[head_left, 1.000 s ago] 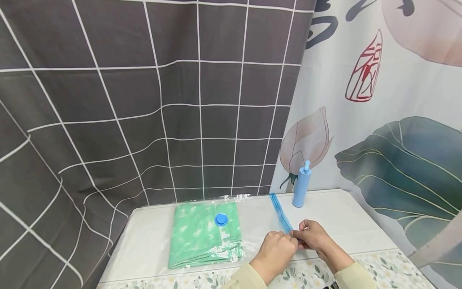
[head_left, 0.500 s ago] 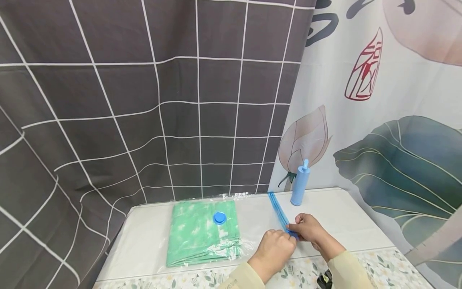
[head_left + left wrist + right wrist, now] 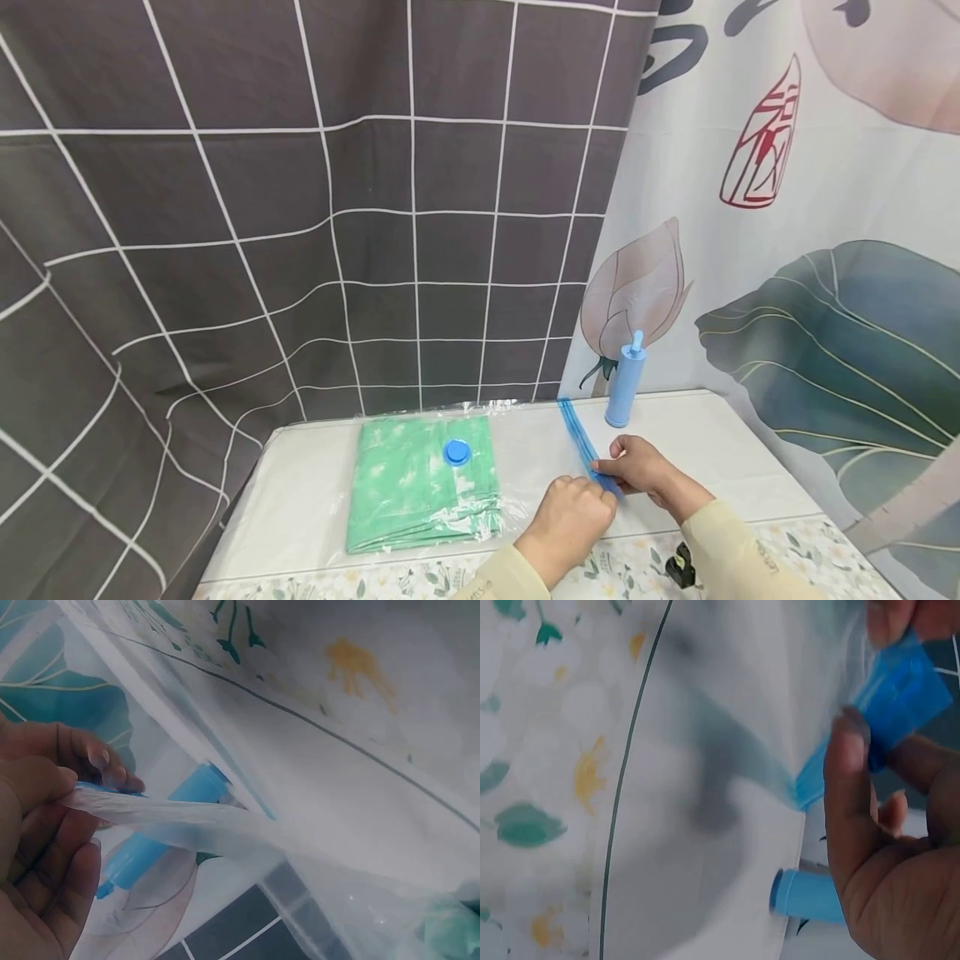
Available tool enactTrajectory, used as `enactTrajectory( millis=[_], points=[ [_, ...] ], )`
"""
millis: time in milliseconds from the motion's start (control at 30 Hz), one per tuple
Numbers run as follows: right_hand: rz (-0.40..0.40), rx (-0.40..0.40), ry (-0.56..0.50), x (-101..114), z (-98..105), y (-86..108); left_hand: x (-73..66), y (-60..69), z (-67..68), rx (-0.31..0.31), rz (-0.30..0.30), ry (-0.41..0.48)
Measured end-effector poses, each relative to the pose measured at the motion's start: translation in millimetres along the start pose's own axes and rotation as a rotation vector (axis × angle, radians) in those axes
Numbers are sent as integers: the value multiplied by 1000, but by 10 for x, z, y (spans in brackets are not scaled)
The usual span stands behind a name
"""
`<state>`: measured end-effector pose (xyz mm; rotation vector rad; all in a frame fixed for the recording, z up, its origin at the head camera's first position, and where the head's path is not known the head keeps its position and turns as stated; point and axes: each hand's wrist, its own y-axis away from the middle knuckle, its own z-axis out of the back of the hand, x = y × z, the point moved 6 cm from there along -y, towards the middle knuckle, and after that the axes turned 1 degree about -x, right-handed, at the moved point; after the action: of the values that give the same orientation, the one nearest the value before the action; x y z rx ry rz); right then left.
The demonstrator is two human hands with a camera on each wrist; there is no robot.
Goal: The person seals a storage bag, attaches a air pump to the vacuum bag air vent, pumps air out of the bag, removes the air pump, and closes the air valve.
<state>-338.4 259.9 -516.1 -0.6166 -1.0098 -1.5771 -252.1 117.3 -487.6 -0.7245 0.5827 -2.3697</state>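
A clear plastic vacuum storage bag [image 3: 517, 492] lies on the table with a folded green cloth [image 3: 420, 500] inside. Its round blue valve [image 3: 457, 452] sits over the cloth. Along the bag's right edge runs a blue zip strip [image 3: 573, 429]. My left hand [image 3: 570, 521] pinches the bag's edge at the strip's near end; thumb and finger on the film show in the left wrist view. Just beyond it my right hand [image 3: 637, 467] pinches the strip between thumb and forefinger. In the right wrist view, the blue strip [image 3: 907, 690] stands raised between both hands.
A light blue hand pump [image 3: 626, 387] stands upright at the back of the table, right of the strip. Dark checked cloth [image 3: 450, 250] and a printed curtain [image 3: 825, 208] hang behind the white tabletop [image 3: 720, 450]. A floral cover [image 3: 420, 579] lines the front.
My right hand has moved a little way up the zip strip, away from my left hand, so more blue shows between them. The left hand keeps its place on the bag's edge.
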Motion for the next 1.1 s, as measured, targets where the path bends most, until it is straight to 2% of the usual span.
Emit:
enactTrajectory(
  millis=[167, 267, 467, 633, 867, 1100],
  points=[
    [-8, 93, -35, -30, -2, -3, -9, 13, 6, -16, 2, -16],
    [-13, 119, -48, -27, -20, 0, -12, 22, -7, -26, 2, -24],
    [-10, 67, -85, 26, -49, -26, -20, 23, -22, -26, -6, -27],
    [-27, 28, -67, 36, -56, -73, -50, 37, -36, -43, -31, -24],
    [-19, 38, -1, 86, -50, -182, -66, 47, -48, -46, -39, -10],
    [-15, 39, 48, 147, -31, -317, -71, 34, -11, -75, -44, 0]
  ],
)
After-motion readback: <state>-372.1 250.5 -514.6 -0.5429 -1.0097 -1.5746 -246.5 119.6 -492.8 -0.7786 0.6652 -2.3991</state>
